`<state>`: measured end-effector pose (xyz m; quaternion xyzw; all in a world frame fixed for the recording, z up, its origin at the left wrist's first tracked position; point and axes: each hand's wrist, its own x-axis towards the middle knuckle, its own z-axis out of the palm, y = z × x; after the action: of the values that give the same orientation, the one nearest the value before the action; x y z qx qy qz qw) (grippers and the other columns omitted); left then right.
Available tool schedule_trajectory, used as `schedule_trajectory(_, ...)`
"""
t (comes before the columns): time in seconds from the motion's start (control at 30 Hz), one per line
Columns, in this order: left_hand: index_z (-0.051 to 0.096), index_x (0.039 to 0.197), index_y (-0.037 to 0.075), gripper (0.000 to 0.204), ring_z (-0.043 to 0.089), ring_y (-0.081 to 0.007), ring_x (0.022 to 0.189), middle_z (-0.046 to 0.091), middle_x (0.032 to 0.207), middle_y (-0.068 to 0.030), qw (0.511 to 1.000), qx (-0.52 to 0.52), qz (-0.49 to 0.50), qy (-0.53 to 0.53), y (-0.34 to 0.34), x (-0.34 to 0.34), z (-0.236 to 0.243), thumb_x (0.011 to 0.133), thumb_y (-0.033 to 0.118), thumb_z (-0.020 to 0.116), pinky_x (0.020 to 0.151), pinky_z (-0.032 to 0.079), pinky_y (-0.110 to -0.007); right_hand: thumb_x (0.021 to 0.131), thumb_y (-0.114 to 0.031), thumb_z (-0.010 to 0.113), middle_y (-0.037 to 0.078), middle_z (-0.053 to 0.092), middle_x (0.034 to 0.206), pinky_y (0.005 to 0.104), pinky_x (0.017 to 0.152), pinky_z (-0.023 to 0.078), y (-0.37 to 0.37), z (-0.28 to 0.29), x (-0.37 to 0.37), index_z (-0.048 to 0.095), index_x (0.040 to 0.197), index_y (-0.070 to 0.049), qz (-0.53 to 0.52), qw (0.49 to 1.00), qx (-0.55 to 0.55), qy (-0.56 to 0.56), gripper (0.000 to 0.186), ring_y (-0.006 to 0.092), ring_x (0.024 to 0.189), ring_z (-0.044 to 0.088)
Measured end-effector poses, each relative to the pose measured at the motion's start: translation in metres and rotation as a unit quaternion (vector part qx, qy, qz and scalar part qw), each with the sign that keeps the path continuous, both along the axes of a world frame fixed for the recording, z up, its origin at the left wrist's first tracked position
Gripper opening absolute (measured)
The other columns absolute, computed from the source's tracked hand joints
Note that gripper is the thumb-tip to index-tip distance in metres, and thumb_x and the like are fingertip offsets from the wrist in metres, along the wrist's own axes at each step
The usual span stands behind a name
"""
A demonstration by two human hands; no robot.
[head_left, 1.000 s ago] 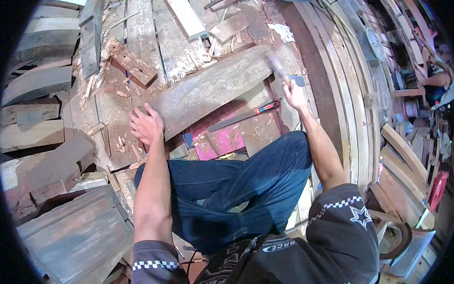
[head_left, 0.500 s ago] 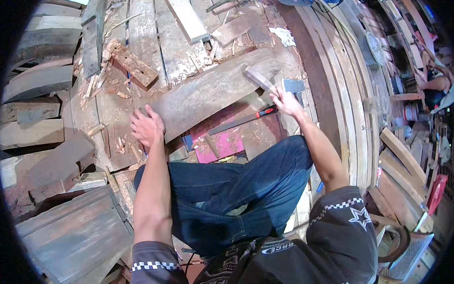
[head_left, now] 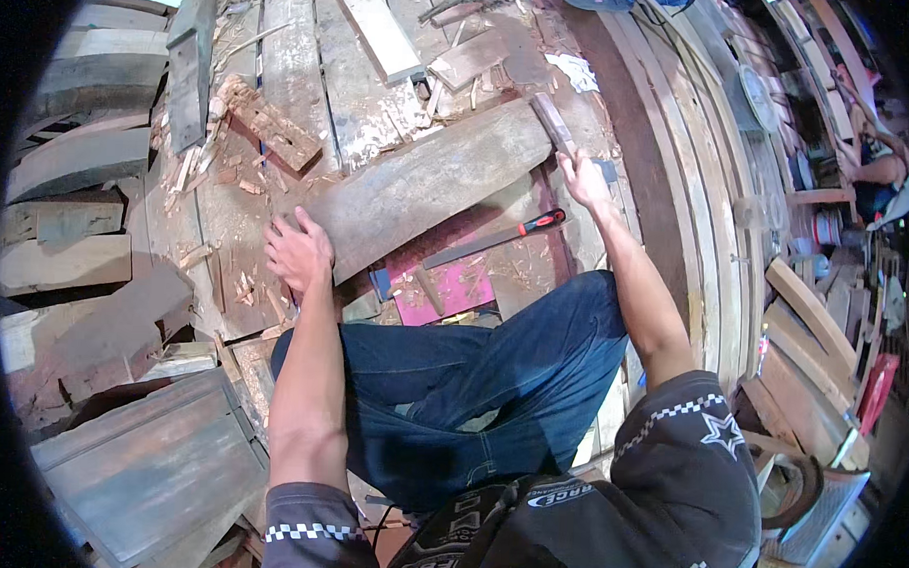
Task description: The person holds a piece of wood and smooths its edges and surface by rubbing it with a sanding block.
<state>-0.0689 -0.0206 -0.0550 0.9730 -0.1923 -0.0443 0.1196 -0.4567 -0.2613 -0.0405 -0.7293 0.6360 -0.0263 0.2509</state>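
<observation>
A long grey-brown wooden board point(head_left: 443, 178) lies slanted before my crossed legs, its right end farther from me. At its left end rests my left hand point(head_left: 300, 252), fingers spread and pressing down; whether they touch the board or the plank beside it is hard to make out. My right hand point(head_left: 585, 180) is closed around a narrow, flat wooden-looking tool point(head_left: 551, 123), which stands at the board's right end. The tool's exact kind is unclear. Between the board and my legs lies a file point(head_left: 486, 242) with a red and black handle, partly over a pink sheet point(head_left: 459, 289).
Wood chips and a notched block point(head_left: 273, 127) lie on the planks beyond the board. A pale timber point(head_left: 373, 26) points away from me. Stacked boards point(head_left: 83, 171) line the left, and long beams point(head_left: 693, 192) run along the right. Another person point(head_left: 884, 169) is at far right.
The tool in my right hand has swung from over the board to its right end, turning more upright. My right hand has moved slightly up. The left hand stays nearly in place.
</observation>
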Motion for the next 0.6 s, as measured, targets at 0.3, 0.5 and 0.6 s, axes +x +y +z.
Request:
schedule_trajectory(0.3,0.05,0.133,0.01,0.056,0.047,-0.0345,0.123,0.045,0.141,-0.0142,1.0,0.005,0.009,-0.01,0.0,-0.003,0.002,0.097,0.051,0.035,0.101,0.034,-0.05,0.096,-0.047,0.042,0.036,0.062,0.095,0.0549,0.083,0.048,-0.001,-0.006,-0.002,0.05,0.112,0.006,-0.019,0.999,-0.034,0.003,0.056,0.0493,0.097,0.06)
schedule_trajectory(0.5,0.052,0.129,0.008,0.053,0.051,-0.0345,0.115,0.048,0.135,-0.0152,0.999,0.005,0.007,-0.043,0.007,0.006,0.001,0.096,0.047,0.039,0.096,0.038,-0.048,0.098,-0.04,0.045,0.037,0.059,0.103,0.0542,0.087,0.045,0.045,0.001,0.027,0.047,0.114,0.002,0.128,0.992,0.014,-0.015,0.046,0.0515,0.103,0.056)
schedule_trajectory(0.6,0.052,0.129,0.007,0.053,0.05,-0.0344,0.116,0.048,0.136,-0.0148,1.0,-0.002,-0.008,-0.028,0.0,0.001,-0.002,0.096,0.047,0.039,0.096,0.038,-0.048,0.098,-0.043,0.043,0.038,0.06,0.098,0.056,0.086,0.045,0.018,0.002,0.012,0.047,0.112,0.004,0.056,0.998,-0.027,0.001,0.049,0.0526,0.1,0.057)
